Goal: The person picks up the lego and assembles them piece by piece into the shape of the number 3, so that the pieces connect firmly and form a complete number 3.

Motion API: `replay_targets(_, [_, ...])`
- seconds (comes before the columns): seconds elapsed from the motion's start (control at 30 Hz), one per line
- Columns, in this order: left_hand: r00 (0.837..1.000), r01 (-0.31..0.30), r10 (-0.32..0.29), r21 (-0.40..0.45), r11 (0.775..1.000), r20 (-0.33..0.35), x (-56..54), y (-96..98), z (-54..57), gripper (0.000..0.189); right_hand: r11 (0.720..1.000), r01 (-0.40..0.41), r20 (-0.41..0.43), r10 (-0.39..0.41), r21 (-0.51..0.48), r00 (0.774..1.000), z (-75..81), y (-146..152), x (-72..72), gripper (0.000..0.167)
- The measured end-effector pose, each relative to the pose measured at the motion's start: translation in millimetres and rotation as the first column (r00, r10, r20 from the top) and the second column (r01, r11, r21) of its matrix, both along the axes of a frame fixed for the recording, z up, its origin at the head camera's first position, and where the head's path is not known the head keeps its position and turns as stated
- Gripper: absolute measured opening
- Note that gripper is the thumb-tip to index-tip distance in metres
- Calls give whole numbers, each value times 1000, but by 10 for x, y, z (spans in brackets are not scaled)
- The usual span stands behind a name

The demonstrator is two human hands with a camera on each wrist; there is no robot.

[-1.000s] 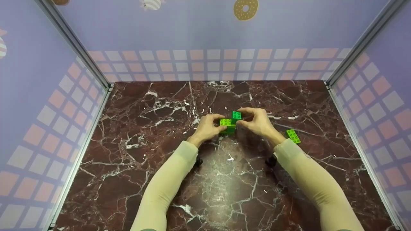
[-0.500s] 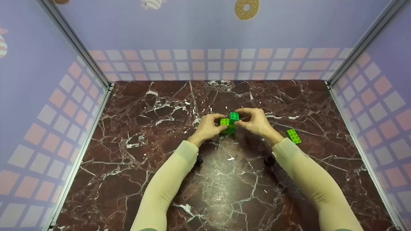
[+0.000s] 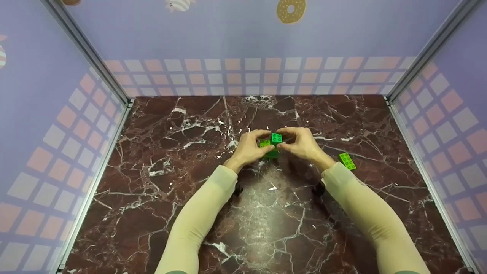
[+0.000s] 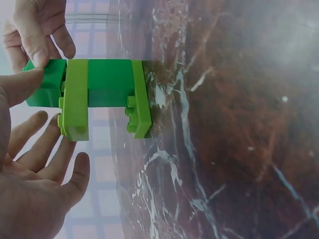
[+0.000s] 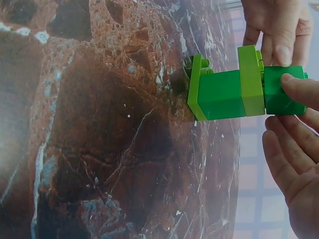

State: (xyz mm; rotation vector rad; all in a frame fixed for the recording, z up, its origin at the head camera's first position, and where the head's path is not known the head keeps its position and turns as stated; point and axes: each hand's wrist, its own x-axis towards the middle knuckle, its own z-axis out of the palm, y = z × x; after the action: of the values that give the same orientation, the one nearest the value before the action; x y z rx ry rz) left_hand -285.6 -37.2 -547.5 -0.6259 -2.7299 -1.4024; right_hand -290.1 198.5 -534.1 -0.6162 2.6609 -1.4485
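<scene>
A small dark green toy brick (image 3: 276, 137) sits at the top of a stack, over one end of a lime green brick (image 4: 76, 104). Under that comes a bigger dark green brick (image 4: 110, 82), and a thin lime base brick (image 4: 142, 99) stands on the table. My right hand (image 3: 304, 145) pinches the small brick between thumb and fingers, from the right. From the left, my left hand (image 3: 249, 147) holds the same brick, its thumb against the near face. The lime brick's free studs show between the left thumb and fingers.
A loose lime brick (image 3: 347, 161) lies on the marbled table (image 3: 274, 228), right of the right hand. Patterned walls (image 3: 243, 45) enclose the table at the back and both sides.
The small dark green brick has shifted slightly left, with the right hand on it. My left hand has moved from the lime brick up and right onto the small dark green brick.
</scene>
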Motion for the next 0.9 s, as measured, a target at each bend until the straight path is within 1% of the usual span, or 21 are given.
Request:
replay_targets(0.17, [999, 11, -10, 28, 1000, -32, -7, 30, 22, 46, 1000, 2, 10, -2, -14, 1000, 18, -10, 0, 45])
replay_targets(0.33, [999, 2, 0, 37, 999, -46, -11, 44, 27, 40, 1000, 9, 10, -8, -23, 1000, 18, -9, -9, 43])
replay_targets(0.67, [999, 5, -3, 64, 998, -37, -29, 47, 26, 41, 993, 30, 41, -26, -113, 999, -40, 17, -17, 38])
replay_targets(0.77, [999, 8, -6, 70, 998, -33, -32, 45, 28, 40, 992, 39, 51, -33, -124, 998, -56, 14, -21, 37])
replay_targets(0.9, [1000, 13, -12, 69, 997, -27, -41, 45, 22, 38, 992, 36, 38, -31, -121, 999, -65, 11, -19, 36])
